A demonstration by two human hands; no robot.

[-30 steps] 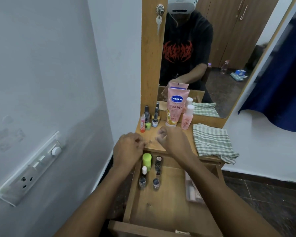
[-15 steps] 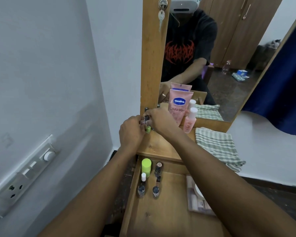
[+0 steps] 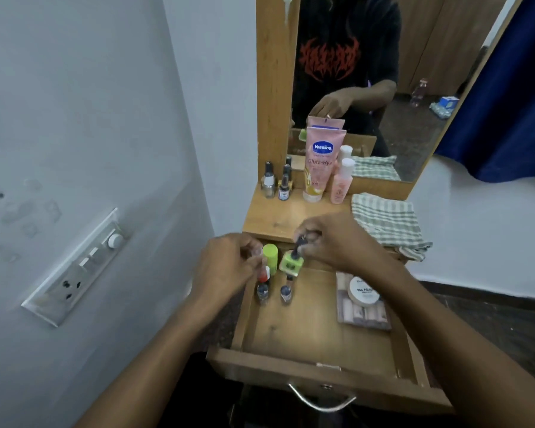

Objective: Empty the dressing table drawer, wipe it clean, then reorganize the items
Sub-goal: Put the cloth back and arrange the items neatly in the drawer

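Mirror (image 3: 414, 72): upper right of the frame, in a wooden surround; it reflects a person in a black shirt with red lettering I cannot read.
Drawer (image 3: 306, 332): pulled open at lower centre, with a metal handle on its front.
Table top (image 3: 278, 214): centre, just above the drawer.
Cloth (image 3: 386, 220): checked green and white, folded at the right end of the table top.
Right hand (image 3: 337, 242): over the back of the drawer, fingertips pinching the dark cap of a green bottle (image 3: 291, 262), which hangs tilted.
Left hand (image 3: 226, 267): left of it, fingers curled around a small red bottle (image 3: 263, 274); the grip is blurred.
Tube (image 3: 320, 162): pink, upright against the mirror, reads "Vaseline" and "Gluta-Hya".
Flat case (image 3: 365, 316): right side of the drawer.
Round tin (image 3: 363, 293): on the case, reads "NAIL POLISH".
Pink bottle (image 3: 342, 183): just right of the tube.
Two small bottles (image 3: 267, 180): on the table top, left of the tube.
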